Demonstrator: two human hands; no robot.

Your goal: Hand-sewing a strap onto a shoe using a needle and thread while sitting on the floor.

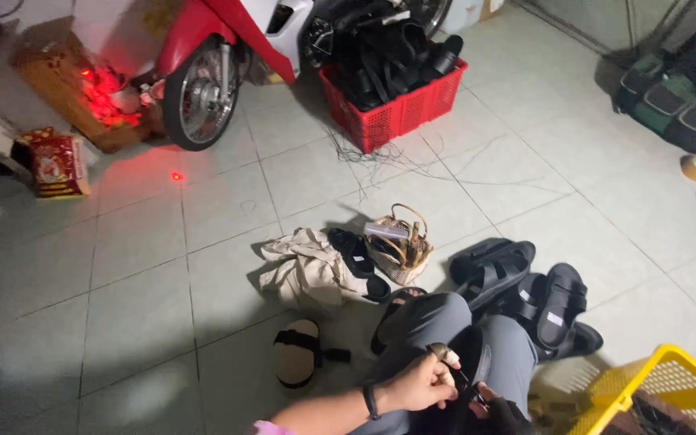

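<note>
The left hand (420, 385), thumb taped, is pinched on a thin dark tool (462, 379); the right hand (511, 415), gloved, is closed on a black sandal (453, 407) held on the lap. A slip could be caused by poor light. Finished sandals (525, 298) are piled just beyond the knee (445, 318).

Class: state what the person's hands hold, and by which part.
Both hands, left and right, grip a black sandal on the lap; the exact part held cannot be told.
</note>
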